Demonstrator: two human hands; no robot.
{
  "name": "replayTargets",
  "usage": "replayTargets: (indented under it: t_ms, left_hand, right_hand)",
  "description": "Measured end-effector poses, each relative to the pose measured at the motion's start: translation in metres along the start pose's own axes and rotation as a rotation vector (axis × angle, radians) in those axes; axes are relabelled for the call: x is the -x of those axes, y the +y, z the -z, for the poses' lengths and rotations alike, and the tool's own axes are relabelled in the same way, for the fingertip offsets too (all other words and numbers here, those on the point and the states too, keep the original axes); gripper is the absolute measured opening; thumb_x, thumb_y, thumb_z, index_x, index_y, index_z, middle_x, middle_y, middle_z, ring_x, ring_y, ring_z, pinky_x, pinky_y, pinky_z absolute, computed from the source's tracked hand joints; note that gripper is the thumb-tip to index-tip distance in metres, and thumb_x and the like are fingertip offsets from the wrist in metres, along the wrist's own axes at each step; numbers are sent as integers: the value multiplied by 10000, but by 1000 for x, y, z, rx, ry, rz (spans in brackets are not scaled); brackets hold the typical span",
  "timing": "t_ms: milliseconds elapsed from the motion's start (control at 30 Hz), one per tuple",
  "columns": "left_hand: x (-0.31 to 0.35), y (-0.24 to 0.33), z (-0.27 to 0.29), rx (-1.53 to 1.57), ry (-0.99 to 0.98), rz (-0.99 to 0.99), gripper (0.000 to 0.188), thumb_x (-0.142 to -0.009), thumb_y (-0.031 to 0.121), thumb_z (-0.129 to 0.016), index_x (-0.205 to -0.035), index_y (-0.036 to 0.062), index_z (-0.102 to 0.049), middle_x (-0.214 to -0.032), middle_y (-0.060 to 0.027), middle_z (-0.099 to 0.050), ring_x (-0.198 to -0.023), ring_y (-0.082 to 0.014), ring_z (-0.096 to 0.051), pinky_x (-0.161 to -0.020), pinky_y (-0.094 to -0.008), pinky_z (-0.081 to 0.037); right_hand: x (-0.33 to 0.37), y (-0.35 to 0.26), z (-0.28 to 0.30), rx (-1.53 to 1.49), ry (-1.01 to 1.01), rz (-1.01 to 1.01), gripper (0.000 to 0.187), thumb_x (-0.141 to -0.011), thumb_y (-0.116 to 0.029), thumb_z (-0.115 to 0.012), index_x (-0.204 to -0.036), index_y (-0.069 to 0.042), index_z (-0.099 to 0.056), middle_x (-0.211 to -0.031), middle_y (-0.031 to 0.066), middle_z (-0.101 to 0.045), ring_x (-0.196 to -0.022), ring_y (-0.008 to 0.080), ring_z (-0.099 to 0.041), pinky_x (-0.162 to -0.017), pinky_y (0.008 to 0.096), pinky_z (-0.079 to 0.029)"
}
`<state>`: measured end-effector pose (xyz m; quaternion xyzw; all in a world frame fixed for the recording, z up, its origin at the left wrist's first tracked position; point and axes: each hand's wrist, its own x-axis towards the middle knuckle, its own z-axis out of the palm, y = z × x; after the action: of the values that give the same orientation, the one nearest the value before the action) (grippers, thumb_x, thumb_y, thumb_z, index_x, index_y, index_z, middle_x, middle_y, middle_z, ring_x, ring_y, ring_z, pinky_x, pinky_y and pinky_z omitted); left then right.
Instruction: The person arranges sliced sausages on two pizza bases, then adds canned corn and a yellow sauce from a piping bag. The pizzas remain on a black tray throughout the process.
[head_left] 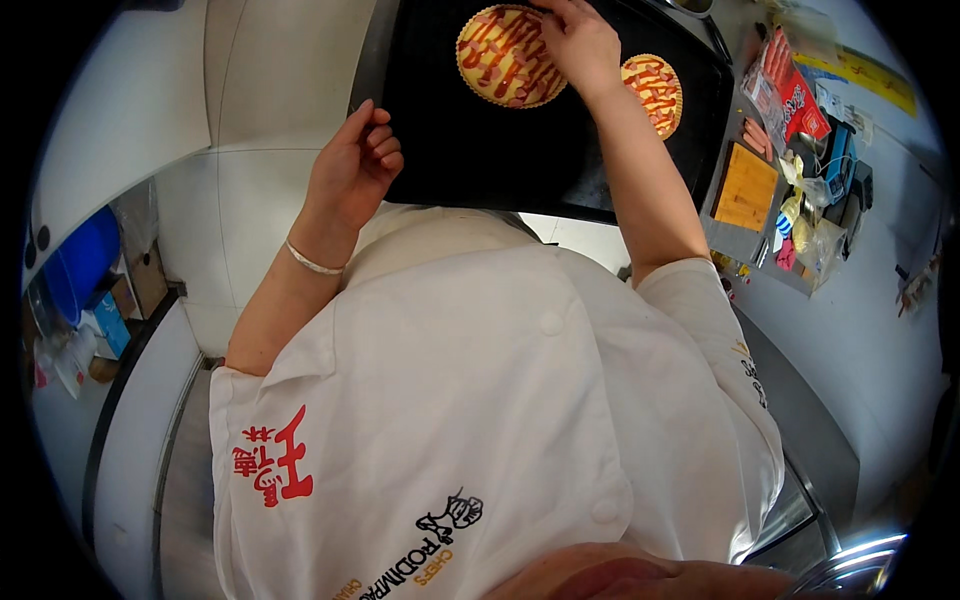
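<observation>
So I've got two pizzas (505,68) on one black tray (480,160), the right-side one partly hidden behind my right arm (645,170). My right hand (583,45) is over the other's edge, fingertips cut off up top, so can't tell if it's gripping. Left hand (352,165) is loosely closed by the tray's left edge.

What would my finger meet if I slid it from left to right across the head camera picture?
Blue tub → the person's left hand → the left pizza → the right pizza → the wooden board.
</observation>
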<state>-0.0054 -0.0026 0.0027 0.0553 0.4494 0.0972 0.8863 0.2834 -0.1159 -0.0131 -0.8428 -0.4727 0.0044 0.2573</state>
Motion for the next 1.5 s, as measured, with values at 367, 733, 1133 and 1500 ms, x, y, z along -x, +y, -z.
replayTargets:
  t_ms: [367,733,1133,1500]
  left_hand:
    - [-1,0,0,-27,13,4,239,-1080,250,-581,-912,80,-597,-696,14,-442,-634,-104,-416,-563,-240,-417]
    - [-1,-3,-7,-82,6,19,251,-1080,264,-584,-909,83,-612,-678,17,-436,-634,-104,-424,-571,-241,-422]
    - [0,-4,-3,-69,-12,13,248,-1077,270,-589,-916,82,-608,-686,20,-426,-639,-101,-413,-570,-245,-407]
    - [2,-5,-5,-57,3,19,252,-1079,266,-584,-918,72,-602,-689,19,-407,-641,-103,-403,-572,-245,-405]
  right_hand:
    - [75,17,-1,102,-98,-27,298,-931,-172,-672,-1218,-204,-747,-964,65,-696,-835,291,-706,-740,398,-585]
    - [79,10,-2,79,-109,-37,309,-932,-190,-655,-1229,-218,-736,-1050,76,-737,-893,296,-731,-766,397,-601]
    - [47,27,-8,299,-127,27,327,-966,-247,-633,-1278,-288,-722,-1081,63,-727,-944,268,-719,-791,399,-595]
    - [35,74,47,-1591,157,-1067,322,-999,146,-407,-1248,75,-599,-1237,245,-624,-1154,379,-676,-1039,446,-576]
